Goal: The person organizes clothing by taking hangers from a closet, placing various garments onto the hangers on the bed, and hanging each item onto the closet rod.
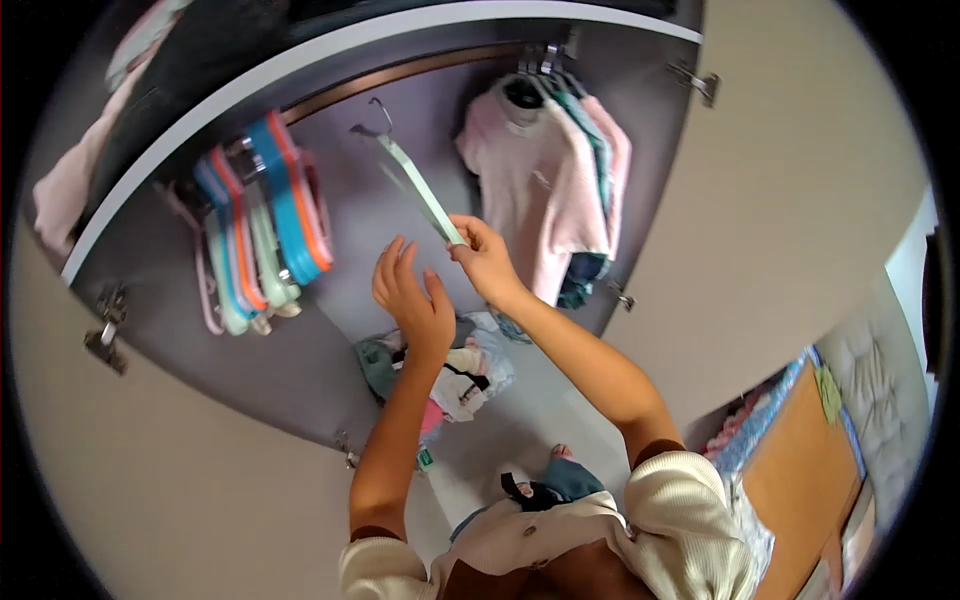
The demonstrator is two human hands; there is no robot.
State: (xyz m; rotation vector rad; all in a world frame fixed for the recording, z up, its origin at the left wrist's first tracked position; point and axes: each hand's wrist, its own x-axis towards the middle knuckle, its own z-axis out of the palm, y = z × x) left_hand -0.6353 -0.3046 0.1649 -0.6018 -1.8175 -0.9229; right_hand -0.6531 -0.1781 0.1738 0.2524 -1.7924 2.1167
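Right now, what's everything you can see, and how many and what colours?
Held hanger: one, pale green, centre.
Rail: one, brown, across the top.
Spare hangers: several, blue, orange, green, pink, hanging left.
Hanging clothes: several, mostly pink and green, right.
Clothes pile: one, mixed colours, lower middle.
Doors: two, beige, either side.
Hinges: several, metallic, door edges.
Cloth: at least one, pink, upper left.
Board: one, brown, lower right.
Padded panel: one, grey, right edge.
Top: one, cream, bottom.
Left hand: one, bare, open near the held hanger.
Right hand: one, bare, gripping that hanger.
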